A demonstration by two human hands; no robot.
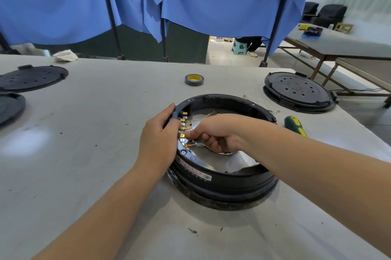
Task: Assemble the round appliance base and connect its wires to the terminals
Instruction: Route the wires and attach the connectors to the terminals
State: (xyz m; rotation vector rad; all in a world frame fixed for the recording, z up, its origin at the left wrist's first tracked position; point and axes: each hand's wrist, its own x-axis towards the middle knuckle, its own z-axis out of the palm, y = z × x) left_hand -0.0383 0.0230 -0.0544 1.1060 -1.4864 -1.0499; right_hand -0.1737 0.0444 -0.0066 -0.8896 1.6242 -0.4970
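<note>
The round black appliance base (228,177) sits in the middle of the white table, open side up, with a shiny metal plate inside. A row of gold and silver terminals (183,127) runs along its left inner wall. My left hand (160,133) grips the left rim beside the terminals. Inside the ring, my right hand (211,135) pinches a white wire (196,144) with a gold connector at the terminal row. Another white wire (206,116) loops behind the right hand.
A grey tape roll (194,79) lies behind the base. A green and yellow screwdriver (295,125) and loose thin wires (261,104) lie to the right. Black round covers rest at far right (299,91) and far left (31,78). Blue curtains hang behind the table.
</note>
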